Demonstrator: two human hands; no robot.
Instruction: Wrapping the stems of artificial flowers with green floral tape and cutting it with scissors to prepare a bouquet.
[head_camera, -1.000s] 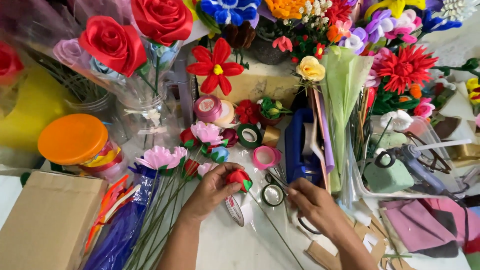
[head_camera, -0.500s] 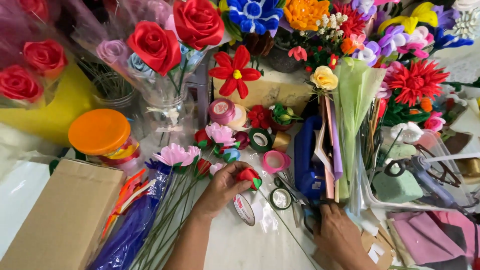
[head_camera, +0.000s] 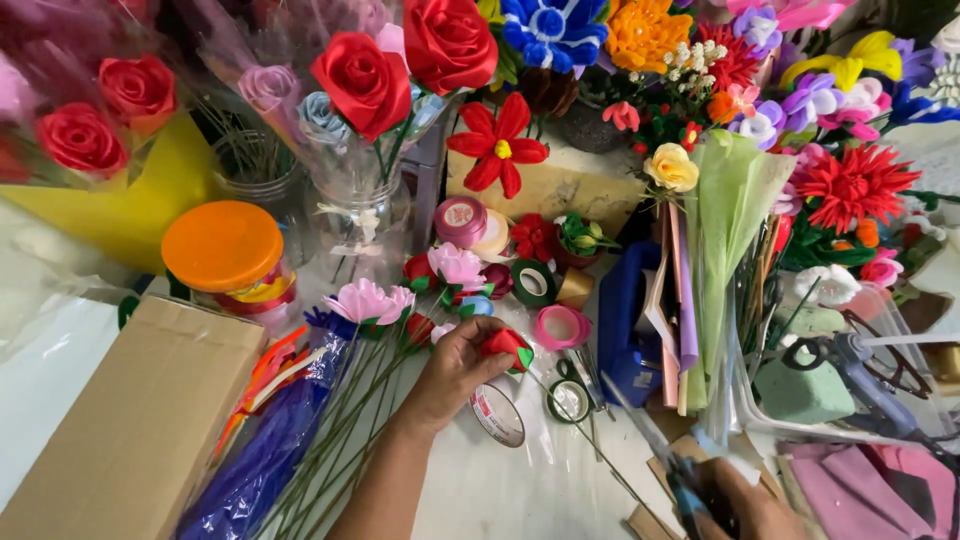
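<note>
At the far left of the surface (head_camera: 520, 490), locate the plain brown cardboard box (head_camera: 130, 420), lying flat at the near edge. Behind it stands the clear jar with the round orange lid (head_camera: 222, 245). Just right of the box, a bundle of long green-stemmed artificial flowers with pink and red heads (head_camera: 365, 300) lies fanned out, its stems partly overlapping a blue-purple plastic sleeve (head_camera: 255, 470). Your left hand (head_camera: 455, 365) rests over the upper ends of these stems; its fingers (head_camera: 478, 335) are closed around a small red artificial flower bud with a green base (head_camera: 508, 346), held just above the surface. Directly below the bud lies a roll of clear tape (head_camera: 497, 414), and just beside that a small roll of dark green floral tape (head_camera: 569, 399). A pink ribbon spool (head_camera: 560, 326) sits just above these, near a second green tape roll (head_camera: 533, 281). Further right, a blue folded cloth-like item (head_camera: 625, 320) and upright sheets of pale green wrapping paper (head_camera: 735, 210) stand against the display of artificial flowers. At the lower right edge, your right hand (head_camera: 745, 510) is closed on a pair of blue-handled scissors (head_camera: 665, 465), blades pointing up and left toward the tape rolls; the hand is partly cut off by the frame.
</note>
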